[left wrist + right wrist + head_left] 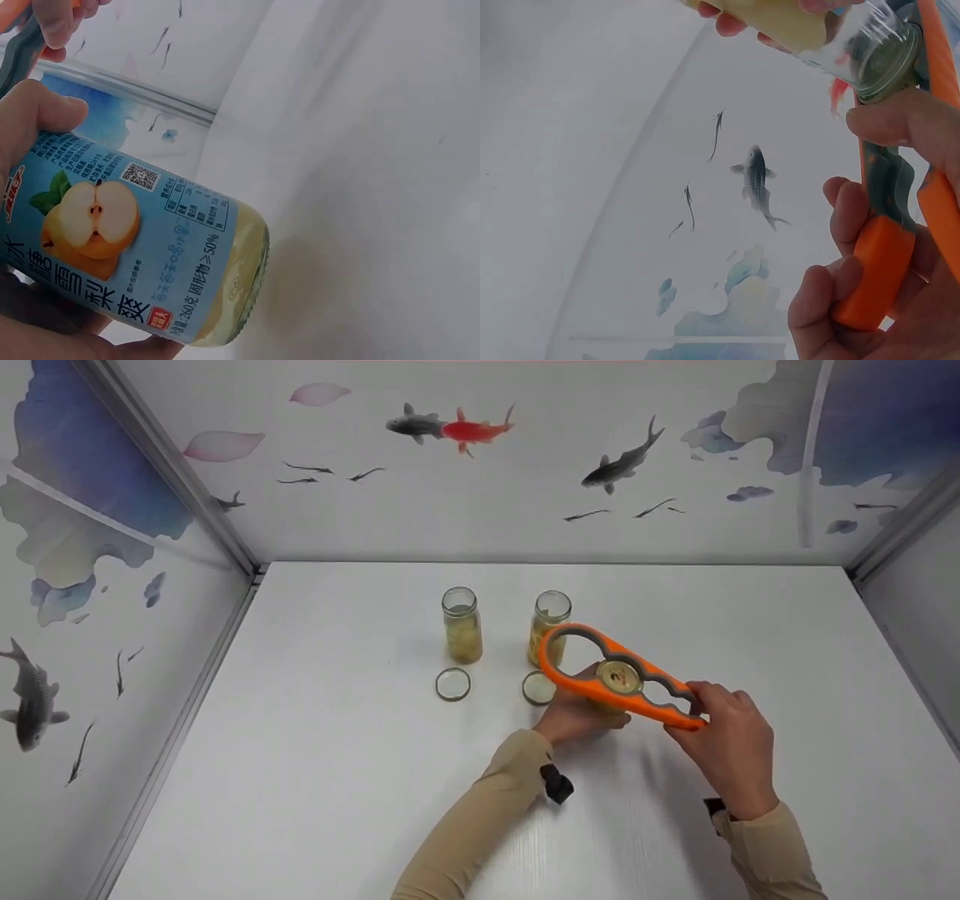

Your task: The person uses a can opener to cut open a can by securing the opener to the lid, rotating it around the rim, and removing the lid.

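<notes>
My left hand (574, 722) grips a glass jar of pears with a blue label (176, 247), tilted in the left wrist view. An orange jar opener (646, 706) with grey wavy inner edges lies around the jar's gold lid (619, 677). The fingers and thumb of my right hand (729, 746) curl round the opener's two handle ends. In the right wrist view the opener (879, 262) meets the lidded end of the jar (847, 56). The left hand hides most of the jar in the head view.
Two lidless glass jars, one on the left (464, 639) and one on the right (537, 639), stand upright farther back. A loose lid (453, 685) lies before the left jar, another lid (537, 688) before the right one. Fish-patterned walls (525, 510) bound the white table (315, 750).
</notes>
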{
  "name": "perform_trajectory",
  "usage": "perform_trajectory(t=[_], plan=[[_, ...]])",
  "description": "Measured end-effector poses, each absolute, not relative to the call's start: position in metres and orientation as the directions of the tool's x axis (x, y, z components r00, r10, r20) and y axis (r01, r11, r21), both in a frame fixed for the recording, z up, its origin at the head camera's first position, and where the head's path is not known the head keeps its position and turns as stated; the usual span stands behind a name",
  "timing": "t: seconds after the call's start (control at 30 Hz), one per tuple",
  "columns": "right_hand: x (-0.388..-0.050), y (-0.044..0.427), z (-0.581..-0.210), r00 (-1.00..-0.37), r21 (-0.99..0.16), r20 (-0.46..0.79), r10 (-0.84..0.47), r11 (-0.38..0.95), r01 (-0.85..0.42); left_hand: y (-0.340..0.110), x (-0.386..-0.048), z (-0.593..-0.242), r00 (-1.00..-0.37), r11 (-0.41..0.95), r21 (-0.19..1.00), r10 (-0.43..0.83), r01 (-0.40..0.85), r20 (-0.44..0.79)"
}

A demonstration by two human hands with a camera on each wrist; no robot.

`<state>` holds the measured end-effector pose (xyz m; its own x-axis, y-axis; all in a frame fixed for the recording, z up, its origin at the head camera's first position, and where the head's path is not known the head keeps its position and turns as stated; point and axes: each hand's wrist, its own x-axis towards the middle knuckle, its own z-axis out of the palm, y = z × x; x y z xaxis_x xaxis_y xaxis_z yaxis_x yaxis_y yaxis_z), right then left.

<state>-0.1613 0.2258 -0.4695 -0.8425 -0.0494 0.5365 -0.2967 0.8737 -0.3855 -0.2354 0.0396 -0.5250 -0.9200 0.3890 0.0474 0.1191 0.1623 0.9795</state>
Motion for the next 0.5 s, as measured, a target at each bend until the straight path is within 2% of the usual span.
perform_trajectory(t=[0.13,0.5], plan=[[-0.164,0.228,-0.467,-0.816,-0.344,0.572,-0.081,0.879,-0.329,0.038,-0.234,-0.522,-0.917,0.151,0.981,0.395,0.121,0.052],[-0.166,0.238,-0.463,-0.808,-0.325,0.578,-0.114,0.876,-0.356,0.035,-0.229,-0.514,-0.895,0.152,0.983,0.445,0.104,0.026]])
